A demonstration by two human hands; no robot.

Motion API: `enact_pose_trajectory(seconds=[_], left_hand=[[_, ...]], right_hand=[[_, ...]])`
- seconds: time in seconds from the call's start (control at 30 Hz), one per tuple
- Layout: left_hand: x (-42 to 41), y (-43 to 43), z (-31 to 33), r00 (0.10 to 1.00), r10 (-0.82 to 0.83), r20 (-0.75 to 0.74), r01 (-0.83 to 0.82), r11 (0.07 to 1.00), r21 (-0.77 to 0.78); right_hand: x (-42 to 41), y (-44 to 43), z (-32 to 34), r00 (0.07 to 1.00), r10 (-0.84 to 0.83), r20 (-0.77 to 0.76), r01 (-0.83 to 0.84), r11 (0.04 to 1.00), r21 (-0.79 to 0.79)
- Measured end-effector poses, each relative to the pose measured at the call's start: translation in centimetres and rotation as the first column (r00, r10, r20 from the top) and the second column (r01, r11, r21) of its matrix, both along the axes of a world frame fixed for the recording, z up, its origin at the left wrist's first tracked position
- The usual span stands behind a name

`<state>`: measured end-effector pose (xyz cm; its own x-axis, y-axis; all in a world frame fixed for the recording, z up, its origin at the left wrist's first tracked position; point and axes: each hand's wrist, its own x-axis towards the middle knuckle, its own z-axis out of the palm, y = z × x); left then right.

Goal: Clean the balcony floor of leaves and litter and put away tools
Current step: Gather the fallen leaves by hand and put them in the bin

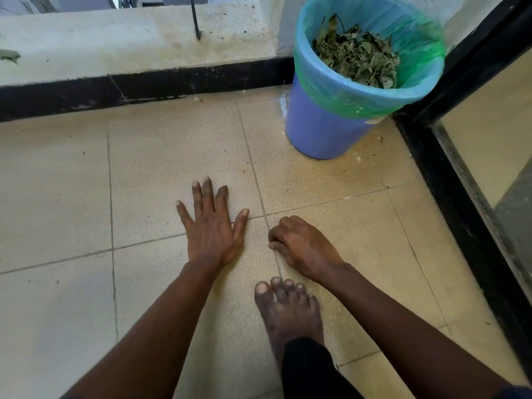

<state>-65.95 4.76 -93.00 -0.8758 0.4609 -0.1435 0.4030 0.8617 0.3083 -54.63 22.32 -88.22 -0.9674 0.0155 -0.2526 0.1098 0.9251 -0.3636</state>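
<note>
Now left hand [211, 226] fingers splay flat on floor [72, 197]; right hand [302, 246] fingers curl, contents hidden.

No text, label, brand, number or sign can be read. A small pale patch [374, 121] is seen on the bucket [316, 131] just under the edge of the liner [345, 102], but nothing can be made out on it. Dark and yellow marks are seen on a pale object [23, 2] at the top left corner, but they are too blurred to be read.
</note>
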Motion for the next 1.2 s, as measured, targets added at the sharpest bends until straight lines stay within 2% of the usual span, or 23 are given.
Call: enact_pose_trajectory(seconds=[0.17, 0.23, 0.3, 0.37, 0.43, 0.5, 0.53, 0.57, 0.67, 0.7, 0.77, 0.8, 0.83, 0.9, 0.93, 0.97, 1.03, 1.1, 1.17, 1.2], left_hand=[[0.6, -0.9, -0.7, 0.997, -0.065, -0.045, 0.063, 0.997, -0.044], [0.5, -1.0, -0.8, 0.997, -0.070, -0.037, 0.068, 0.997, -0.044], [0.6, -1.1, -0.9, 0.997, -0.069, -0.036, 0.067, 0.997, -0.041], [0.7, -1.2, -1.0, 0.997, -0.064, -0.035, 0.063, 0.998, -0.030], [0.4, -1.1, -1.1, 0.997, -0.077, -0.017, 0.076, 0.997, -0.028], [0.1, -1.2, -1.2, 0.996, -0.084, 0.002, 0.084, 0.996, -0.021], [-0.1, -1.3, -1.1, 0.996, -0.087, 0.007, 0.088, 0.996, -0.023], [-0.1, -1.3, -1.0, 0.995, -0.094, 0.019, 0.094, 0.995, -0.024], [-0.4, -1.4, -0.2, 0.999, -0.048, 0.012, 0.048, 0.999, 0.020], [-0.9, -1.9, 0.2, 1.000, 0.006, -0.003, -0.006, 0.999, 0.040], [-1.2, -2.5, 1.1, 0.997, 0.070, -0.042, -0.067, 0.995, 0.073], [-1.1, -4.0, 1.5, 0.991, 0.113, -0.074, -0.106, 0.990, 0.087], [-0.9, -4.9, 1.8, 0.984, 0.150, -0.098, -0.140, 0.984, 0.106], [-0.6, -8.4, 2.4, 0.954, 0.279, -0.111, -0.264, 0.955, 0.132], [-0.5, -9.8, 2.6, 0.928, 0.361, -0.095, -0.346, 0.927, 0.146], [-0.1, -12.1, 2.6, 0.878, 0.471, -0.080, -0.458, 0.878, 0.142], [0.6, -15.9, 1.9, 0.727, 0.686, -0.022, -0.684, 0.726, 0.067], [0.7, -19.7, 1.0, 0.553, 0.833, 0.008, -0.832, 0.553, -0.028], [-0.1, -24.0, 0.5, 0.399, 0.917, -0.016, -0.916, 0.398, -0.047], [-0.7, -26.2, 0.4, 0.342, 0.940, -0.022, -0.939, 0.341, -0.039]], right_hand=[[-0.5, -0.1, -0.1, 0.994, 0.103, 0.038, -0.107, 0.987, 0.122], [-0.9, 0.1, 1.2, 0.999, 0.049, 0.015, -0.049, 0.998, 0.027], [-1.5, 0.6, 3.7, 0.981, -0.143, -0.132, 0.119, 0.977, -0.177], [-2.9, 1.1, 7.9, 0.866, -0.322, -0.383, 0.217, 0.931, -0.293], [-4.8, 2.2, 12.8, 0.663, -0.403, -0.631, 0.268, 0.915, -0.303], [-7.4, 4.1, 16.5, 0.491, -0.438, -0.753, 0.337, 0.892, -0.300], [-8.8, 5.5, 17.5, 0.460, -0.458, -0.761, 0.386, 0.875, -0.293], [-10.0, 7.2, 18.1, 0.481, -0.484, -0.731, 0.451, 0.852, -0.267], [-12.5, 11.3, 19.0, 0.671, -0.540, -0.508, 0.604, 0.795, -0.047], [-13.4, 11.5, 18.8, 0.698, -0.531, -0.481, 0.611, 0.791, 0.013], [-13.9, 11.6, 18.4, 0.665, -0.499, -0.556, 0.651, 0.752, 0.104], [-14.6, 10.0, 17.7, 0.634, -0.485, -0.603, 0.650, 0.756, 0.076], [-14.7, 8.5, 17.0, 0.606, -0.508, -0.613, 0.630, 0.776, -0.021], [-15.0, 2.9, 15.1, 0.592, -0.588, -0.552, 0.501, 0.804, -0.320], [-14.7, 0.1, 14.4, 0.613, -0.591, -0.524, 0.433, 0.806, -0.404], [-14.7, -3.9, 13.3, 0.661, -0.538, -0.523, 0.334, 0.835, -0.436], [-13.7, -11.6, 10.5, 0.812, -0.288, -0.508, 0.093, 0.923, -0.375], [-12.9, -18.1, 6.3, 0.928, -0.036, -0.372, -0.119, 0.916, -0.383], [-13.4, -23.6, 2.8, 0.961, 0.188, -0.203, -0.253, 0.895, -0.367], [-13.8, -25.6, 1.2, 0.939, 0.315, -0.142, -0.344, 0.885, -0.312]])
